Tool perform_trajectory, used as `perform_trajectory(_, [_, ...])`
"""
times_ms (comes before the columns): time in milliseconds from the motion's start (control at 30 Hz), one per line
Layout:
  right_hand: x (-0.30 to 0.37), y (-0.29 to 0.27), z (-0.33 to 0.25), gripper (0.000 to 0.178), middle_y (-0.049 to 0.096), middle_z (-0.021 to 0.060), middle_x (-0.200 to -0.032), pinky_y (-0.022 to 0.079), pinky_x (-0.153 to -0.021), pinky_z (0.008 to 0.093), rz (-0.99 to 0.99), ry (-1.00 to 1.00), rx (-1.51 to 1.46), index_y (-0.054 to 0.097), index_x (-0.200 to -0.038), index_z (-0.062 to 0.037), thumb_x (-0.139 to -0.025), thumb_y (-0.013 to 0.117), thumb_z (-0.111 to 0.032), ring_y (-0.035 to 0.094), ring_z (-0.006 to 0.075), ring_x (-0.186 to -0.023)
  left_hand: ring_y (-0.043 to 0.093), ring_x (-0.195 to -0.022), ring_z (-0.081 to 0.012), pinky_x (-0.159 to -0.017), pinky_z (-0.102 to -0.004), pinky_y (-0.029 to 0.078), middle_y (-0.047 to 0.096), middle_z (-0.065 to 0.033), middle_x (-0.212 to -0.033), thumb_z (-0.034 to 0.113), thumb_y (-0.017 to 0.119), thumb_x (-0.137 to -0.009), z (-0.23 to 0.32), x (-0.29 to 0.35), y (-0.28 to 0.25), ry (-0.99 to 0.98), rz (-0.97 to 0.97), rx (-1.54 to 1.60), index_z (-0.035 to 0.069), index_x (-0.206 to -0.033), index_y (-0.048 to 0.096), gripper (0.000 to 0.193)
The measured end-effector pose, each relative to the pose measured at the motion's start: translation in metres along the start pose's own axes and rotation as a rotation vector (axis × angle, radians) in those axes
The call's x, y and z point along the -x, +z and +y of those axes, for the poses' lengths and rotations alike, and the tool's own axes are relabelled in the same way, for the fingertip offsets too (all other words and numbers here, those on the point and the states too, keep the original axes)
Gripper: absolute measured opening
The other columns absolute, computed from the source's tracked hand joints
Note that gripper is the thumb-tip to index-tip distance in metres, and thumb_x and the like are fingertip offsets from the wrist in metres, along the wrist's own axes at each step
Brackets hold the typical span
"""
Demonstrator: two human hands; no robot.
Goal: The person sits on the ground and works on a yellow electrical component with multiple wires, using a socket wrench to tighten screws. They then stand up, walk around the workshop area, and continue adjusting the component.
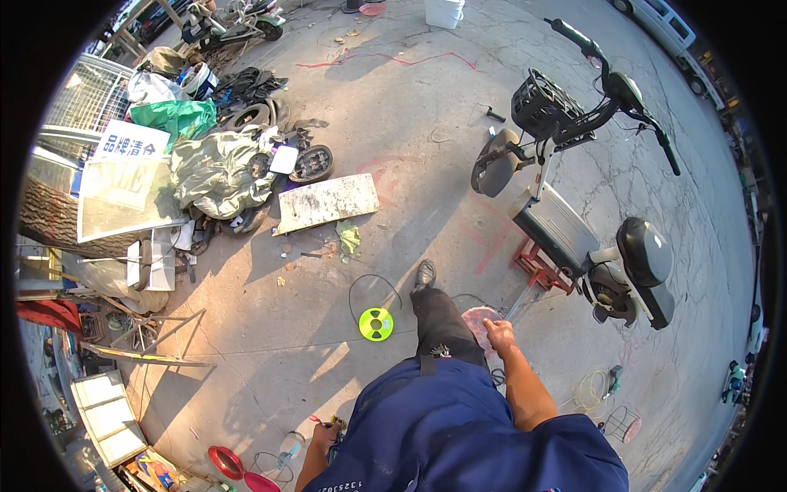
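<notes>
My left hand, low in the view beside my blue jacket, is closed round a small tool with a red end; its exact kind is unclear. My right hand hangs by my right thigh with curled fingers, and what they hold, if anything, is hidden. Behind that hand a pinkish round thing shows on the ground. A bright yellow-green reel lies flat left of my leg, with a dark cord looping above it. One dark shoe is ahead on the pavement.
An electric scooter stands at right by a red stand. A worn board, a leafy scrap and heaped junk under a grey-green sheet lie ahead left. A metal frame is nearer left. A red ring lies lower left.
</notes>
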State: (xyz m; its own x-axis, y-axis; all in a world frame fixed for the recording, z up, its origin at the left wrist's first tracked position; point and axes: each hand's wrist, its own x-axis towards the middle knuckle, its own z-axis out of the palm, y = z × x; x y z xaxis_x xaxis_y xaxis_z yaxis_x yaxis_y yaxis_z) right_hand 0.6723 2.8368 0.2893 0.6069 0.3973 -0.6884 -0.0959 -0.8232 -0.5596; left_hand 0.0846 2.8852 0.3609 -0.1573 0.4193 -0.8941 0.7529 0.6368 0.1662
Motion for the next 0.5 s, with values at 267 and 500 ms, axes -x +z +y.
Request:
perform_trajectory(267, [-0.110,-0.082,-0.227,0.052,0.061,0.0315,-0.073,0.050,-0.072,0.0475,0.100,-0.356,0.314,0.067,-0.077,0.0084,-0.088,0.062,-0.042,0.066,0.0451,-0.074,0.053,-0.061,-0.0124,-0.056,-0.0317,0.043,0.063,-0.0056,-0.072,0.022,0.079,-0.085,0.220,-0.062,-0.059,0.161,0.158,0.354,-0.005,-0.085,0.070,0.028])
perform_trajectory(500, [-0.178,-0.103,-0.282,0.051,0.058,0.0317,-0.070,0.049,-0.067,0.0475,0.206,-0.349,0.299,0.065,-0.073,0.0076,-0.088,0.065,-0.041,0.064,0.0434,-0.067,0.061,-0.066,-0.0180,-0.062,-0.0377,0.047,0.068,-0.0091,-0.073,0.033,0.075,-0.085,0.337,-0.104,-0.085,0.264,0.036,0.074,-0.004,-0.086,0.071,0.037])
